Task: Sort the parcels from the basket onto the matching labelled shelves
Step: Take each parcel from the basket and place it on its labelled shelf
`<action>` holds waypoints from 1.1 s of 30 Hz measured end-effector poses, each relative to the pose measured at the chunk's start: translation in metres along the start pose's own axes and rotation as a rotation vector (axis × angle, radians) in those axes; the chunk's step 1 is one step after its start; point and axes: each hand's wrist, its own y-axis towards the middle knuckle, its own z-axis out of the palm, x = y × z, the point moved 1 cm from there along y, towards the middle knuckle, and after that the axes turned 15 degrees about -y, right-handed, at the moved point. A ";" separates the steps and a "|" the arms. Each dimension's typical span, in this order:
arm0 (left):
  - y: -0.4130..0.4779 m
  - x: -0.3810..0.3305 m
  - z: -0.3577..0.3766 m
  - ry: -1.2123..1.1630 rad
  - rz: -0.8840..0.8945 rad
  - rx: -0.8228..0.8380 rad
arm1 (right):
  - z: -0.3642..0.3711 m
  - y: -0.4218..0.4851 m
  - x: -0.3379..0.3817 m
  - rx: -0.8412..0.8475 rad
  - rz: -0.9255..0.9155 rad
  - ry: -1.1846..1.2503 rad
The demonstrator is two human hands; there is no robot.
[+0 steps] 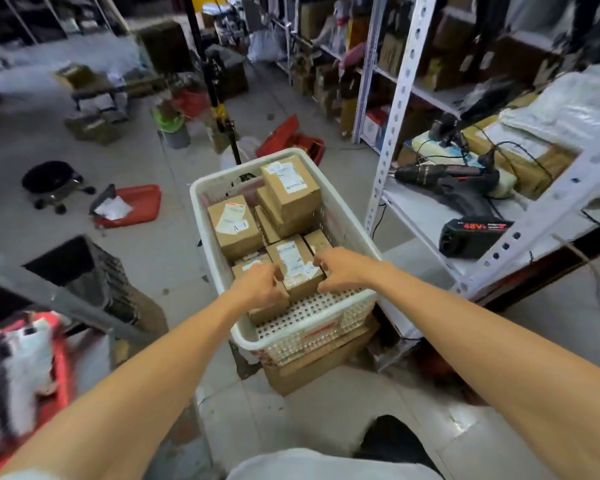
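Standing at 3 o'clock from the white basket (329, 306), the metal shelving unit (392, 133) carries bags and cartons. Its perforated upright lies between the basket and the shelf board. The basket rests on a cardboard carton (319, 365) on the floor. A red tray (136, 206) and a wheeled stool (52, 183) lie at 9 o'clock, well apart from the basket. A cordless drill (447, 178) and a battery pack (471, 233) occupy the nearest shelf board.

Inside the basket, a tall parcel stack (290, 185) sits at 12 o'clock. The target parcel (298, 268) sits at 6 o'clock, hemmed by neighbouring parcels and the near wall. The left hand (260, 289) grips its left side, fingers curled. The right hand (343, 268) clamps its right side.
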 end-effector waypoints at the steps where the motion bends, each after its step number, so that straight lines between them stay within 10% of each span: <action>1: 0.005 0.005 -0.002 -0.010 -0.004 0.005 | 0.002 0.008 0.002 0.003 0.002 -0.005; 33: 0.276 0.106 0.101 -0.360 -0.239 0.062 | 0.191 0.303 -0.149 0.328 0.352 -0.067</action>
